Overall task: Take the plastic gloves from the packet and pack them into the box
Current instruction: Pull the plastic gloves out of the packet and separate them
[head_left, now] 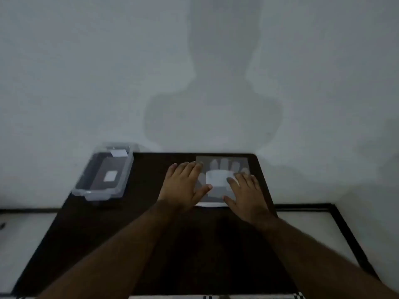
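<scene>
Nearest the camera, a strip of pale checked cloth [216,296] shows at the bottom edge, cut off so that what it belongs to cannot be told. Two bare forearms run up from the lower corners over the dark brown wooden desk [121,223], their elbows out of frame.

Both hands lie flat, fingers spread, gripping nothing. The left hand [183,186] rests on the desk at the left edge of the flat, translucent grey plastic packet of gloves [222,169], its fingertips and thumb overlapping that edge. The right hand [246,195] presses on the packet's near right part, covering its corner.

The packet lies near the desk's far right corner. A printed glove outline and a white label [218,180] show on it, but the dim, blurred picture leaves any lettering unreadable. A thin white edge peeks out at the packet's near side, between the wrists; what it is cannot be made out.

Well to the left of the packet, at the desk's far left corner, stands the clear rectangular plastic box [103,173], open on top, its near left corner over the desk's edge. Two small white patches show in or on it; whether stickers or reflections cannot be told.

Behind the packet rises a pale grey wall [86,72] bearing the person's blurred shadow.
</scene>
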